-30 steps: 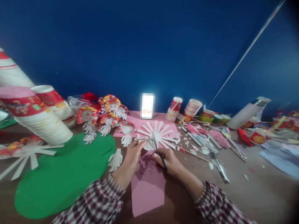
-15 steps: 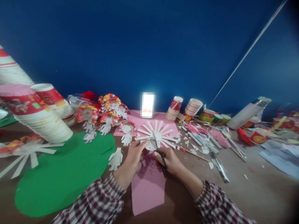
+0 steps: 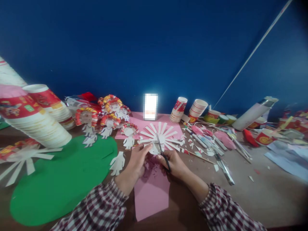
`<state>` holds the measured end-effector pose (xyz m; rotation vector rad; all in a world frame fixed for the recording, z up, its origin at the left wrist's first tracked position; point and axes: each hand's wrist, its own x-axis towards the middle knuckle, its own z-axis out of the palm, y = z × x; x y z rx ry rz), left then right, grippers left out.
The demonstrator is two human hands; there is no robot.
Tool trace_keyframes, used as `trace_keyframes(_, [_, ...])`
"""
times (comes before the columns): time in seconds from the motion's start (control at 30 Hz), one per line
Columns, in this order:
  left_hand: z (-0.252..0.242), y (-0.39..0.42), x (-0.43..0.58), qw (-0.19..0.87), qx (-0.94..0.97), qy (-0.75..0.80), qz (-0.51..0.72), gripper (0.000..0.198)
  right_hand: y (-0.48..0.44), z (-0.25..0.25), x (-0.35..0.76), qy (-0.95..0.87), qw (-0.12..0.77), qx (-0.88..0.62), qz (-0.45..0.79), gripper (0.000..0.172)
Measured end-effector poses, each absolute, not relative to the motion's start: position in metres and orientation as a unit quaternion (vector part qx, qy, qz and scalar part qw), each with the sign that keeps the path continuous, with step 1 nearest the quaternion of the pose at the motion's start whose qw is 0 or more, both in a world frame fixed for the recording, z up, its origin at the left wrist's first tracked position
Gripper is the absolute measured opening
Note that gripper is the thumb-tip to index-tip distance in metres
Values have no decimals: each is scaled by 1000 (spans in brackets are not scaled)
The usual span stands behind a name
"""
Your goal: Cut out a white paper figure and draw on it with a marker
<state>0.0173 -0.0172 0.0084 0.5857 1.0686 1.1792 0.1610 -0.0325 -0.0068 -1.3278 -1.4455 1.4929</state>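
My right hand [image 3: 173, 163] is closed round the black handles of a pair of scissors [image 3: 160, 150], blades pointing away from me. My left hand [image 3: 137, 160] pinches a small white paper piece [image 3: 151, 148] right at the blades. Both hands work over a pink paper sheet [image 3: 151, 192] that lies on the table. Just beyond them lies a white cup cut into a fan of strips [image 3: 161, 136] on another pink sheet [image 3: 141, 123]. Checked sleeves cover both forearms.
A large green paper disc [image 3: 62, 179] lies at left, with tall stacks of paper cups [image 3: 33, 123] behind it. Finished cup-and-paper dolls [image 3: 108, 117] stand at the back. Cups [image 3: 197, 110], pens, sticks and scraps [image 3: 211, 144] litter the right side. A bright phone [image 3: 150, 106] leans against the blue wall.
The scissors and my left hand have edged a little forward and shifted on the white piece. The view has tipped slightly.
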Motion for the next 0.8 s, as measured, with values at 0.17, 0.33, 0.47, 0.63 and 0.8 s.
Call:
trace_keyframes(0.17, [5,-16,17,666,247,479,516,26,-32,-9,162,-553,329,-512,569,41])
trace_keyframes(0.33, [5,-15,17,671,237,470,523,28,-32,-10,163,-559,329,-508,567,39])
trace_keyframes(0.47, [5,-15,17,667,237,474,524,27,-32,-10,163,-558,331,-509,565,38])
trace_keyframes(0.63, [3,-16,17,662,246,474,526,23,-32,-9,163,-560,327,-509,566,39])
trace_keyframes(0.8, [2,-15,17,666,245,476,519,20,-31,-11,164,-573,330,-510,551,39])
